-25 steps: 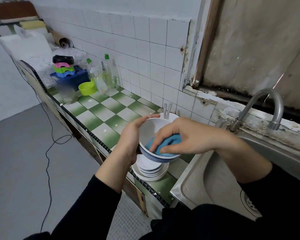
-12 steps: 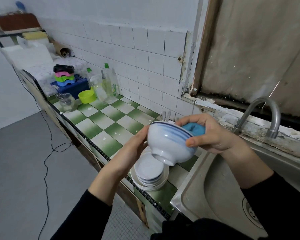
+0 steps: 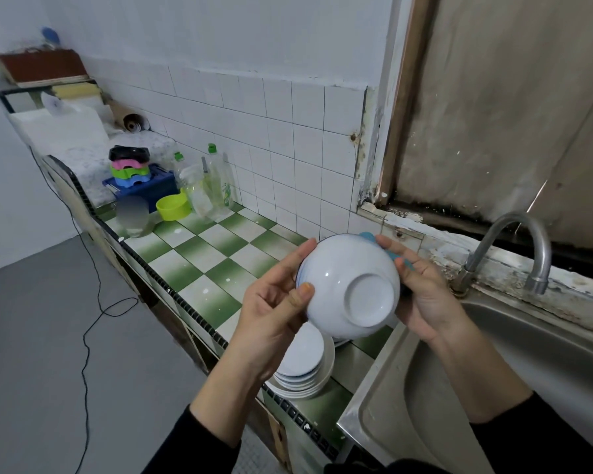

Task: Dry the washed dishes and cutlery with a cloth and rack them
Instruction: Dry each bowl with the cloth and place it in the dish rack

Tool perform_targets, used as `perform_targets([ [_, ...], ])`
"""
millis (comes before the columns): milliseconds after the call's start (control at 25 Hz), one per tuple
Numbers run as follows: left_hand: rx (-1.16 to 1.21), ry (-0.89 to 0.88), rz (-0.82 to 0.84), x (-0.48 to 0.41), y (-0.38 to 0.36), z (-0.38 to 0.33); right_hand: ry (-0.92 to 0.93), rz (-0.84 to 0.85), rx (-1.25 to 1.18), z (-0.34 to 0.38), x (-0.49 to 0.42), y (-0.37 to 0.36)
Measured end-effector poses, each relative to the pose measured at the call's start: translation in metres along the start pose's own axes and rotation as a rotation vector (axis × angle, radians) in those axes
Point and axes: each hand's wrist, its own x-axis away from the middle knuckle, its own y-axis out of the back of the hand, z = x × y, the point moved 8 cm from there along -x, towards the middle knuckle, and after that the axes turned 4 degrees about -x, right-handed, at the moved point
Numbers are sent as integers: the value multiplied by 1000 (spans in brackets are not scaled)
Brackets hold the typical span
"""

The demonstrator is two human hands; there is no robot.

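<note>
The bowl (image 3: 350,285), tipped foot-up over the stacked plates (image 3: 305,367), sat between the left hand (image 3: 271,309), fingers curled at its rim, and the right hand (image 3: 425,299) pinching the blue cloth (image 3: 368,237); drying seemingly early, racking left

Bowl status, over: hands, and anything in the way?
Left hand grips bowl at its rim. Right hand holds blue cloth against its far side. Bowl tipped, foot toward camera. Plate stack sits just below.

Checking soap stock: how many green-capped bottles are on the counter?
2. The taller green-capped bottle stands by the wall; the shorter green-capped bottle is just left of it, beside the blue crate. Others may be hidden.
</note>
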Motion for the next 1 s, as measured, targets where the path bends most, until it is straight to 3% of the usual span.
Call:
perform_targets([
  [200, -41, -3, -131, -2, 9, -4, 372, -303, 159, 22, 11, 17],
  [280, -117, -8, -181, -3, 13, -5, 552, -337, 241, 44, 27, 11],
  [360, -181, -13, -203, -6, 12, -4, 655, -195, 435, 56, 41, -19],
  [480, -236, -44, -149, -8, -2, -1, 801, 97, 1067, 33, 54, -80],
  [520, -245, -55, -116, -8, -9, 0, 811, 110, 1129, 26, 50, -84],
  [680, -208, -52, -160, -6, -12, 2, 562, -52, 793, 26, 21, -58],
  [840, -188, -24, -151, -7, -7, 4, 878, 34, 1074, 14, 54, -72],
  [880, -188, -18, -141, -8, -8, 5, 885, 16, 1052, 14, 55, -68],
  [1000, -174, 12, -163, -8, -12, 9, 632, -192, 712, 22, 27, -37],
])
